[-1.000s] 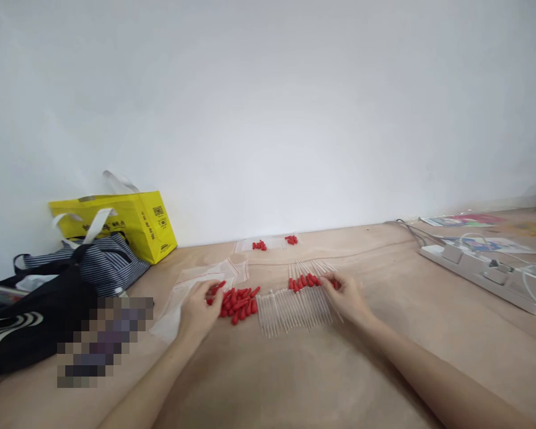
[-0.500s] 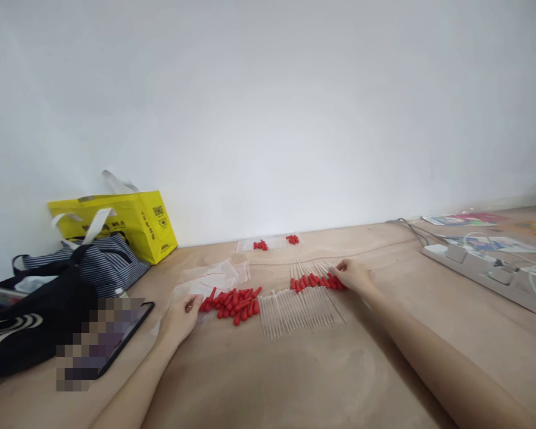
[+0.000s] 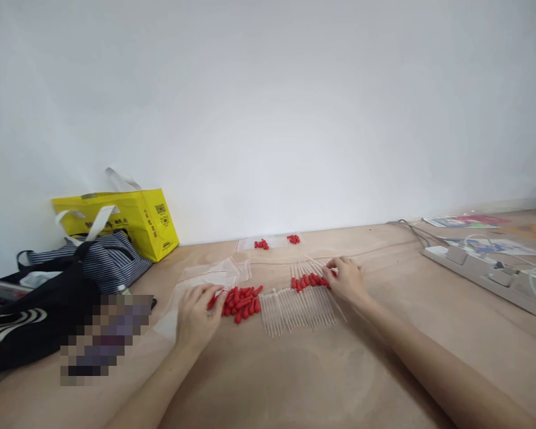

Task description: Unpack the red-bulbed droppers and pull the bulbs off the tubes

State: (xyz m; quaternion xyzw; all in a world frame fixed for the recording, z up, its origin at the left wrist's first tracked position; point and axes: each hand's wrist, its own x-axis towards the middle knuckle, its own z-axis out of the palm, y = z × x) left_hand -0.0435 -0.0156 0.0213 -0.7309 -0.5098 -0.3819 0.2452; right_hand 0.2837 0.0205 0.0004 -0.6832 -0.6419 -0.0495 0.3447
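Note:
My left hand (image 3: 197,316) lies palm down on the tan table, fingers spread, its fingertips touching the left edge of a heap of several loose red rubber caps (image 3: 241,299). My right hand (image 3: 346,279) rests with curled fingers on the right end of a row of red-capped clear tubes (image 3: 308,280). A row of bare clear tubes (image 3: 295,308) lies between the two hands. What the right fingers pinch is hidden.
Clear zip bags (image 3: 208,276) lie left of the caps. More tubes with red caps (image 3: 274,241) sit by the wall. A yellow bag (image 3: 125,221), striped bag (image 3: 93,262) and black bag (image 3: 31,310) crowd the left. A white power strip (image 3: 491,275) and papers (image 3: 467,221) are at right.
My left hand pulled back left, then returned onto the cap heap. My right hand slid right along the capped tubes, then came back a little to the left.

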